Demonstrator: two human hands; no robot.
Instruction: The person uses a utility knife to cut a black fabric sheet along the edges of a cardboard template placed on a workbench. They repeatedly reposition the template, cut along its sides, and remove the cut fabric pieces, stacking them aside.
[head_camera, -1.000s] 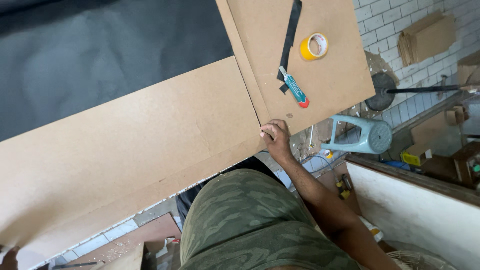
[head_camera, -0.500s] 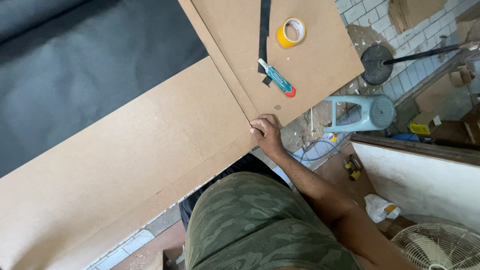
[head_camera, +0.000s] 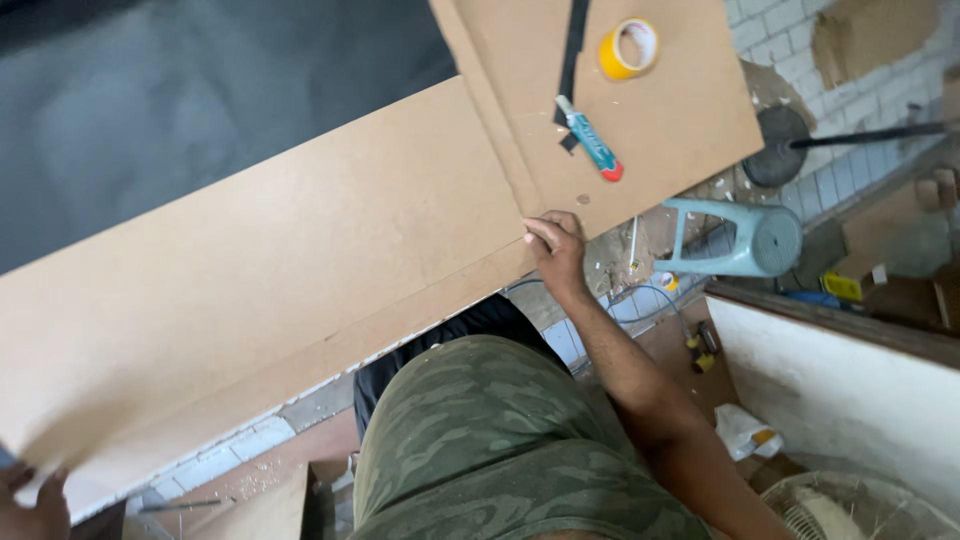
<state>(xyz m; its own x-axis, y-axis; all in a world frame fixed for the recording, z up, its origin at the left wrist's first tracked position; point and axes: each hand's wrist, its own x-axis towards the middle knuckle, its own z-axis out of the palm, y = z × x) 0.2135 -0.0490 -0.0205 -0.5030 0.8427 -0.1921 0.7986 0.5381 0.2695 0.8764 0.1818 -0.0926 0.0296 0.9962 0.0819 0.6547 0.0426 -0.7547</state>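
Note:
A long brown fibreboard panel (head_camera: 270, 270) runs across the view from lower left to upper right. My right hand (head_camera: 556, 250) grips its near edge at the right end, where it meets a second, squarer board (head_camera: 680, 110). At the bottom left corner my left hand (head_camera: 30, 500) holds the panel's other end, only partly in view. On the square board lie a roll of yellow tape (head_camera: 628, 48), a teal utility knife (head_camera: 592, 140) with a red tip and a black strip (head_camera: 574, 50).
A dark grey sheet (head_camera: 180, 110) lies behind the boards. On the tiled floor to the right are a tipped pale blue plastic stool (head_camera: 735, 238), a round black stand base (head_camera: 775, 160), a white panel (head_camera: 840, 390), a fan guard (head_camera: 860, 510) and small litter.
The view has swung, so the boards, tape and knife sit further left and higher in the picture. My right hand keeps its grip on the panel edge. My left hand has come into view at the bottom left.

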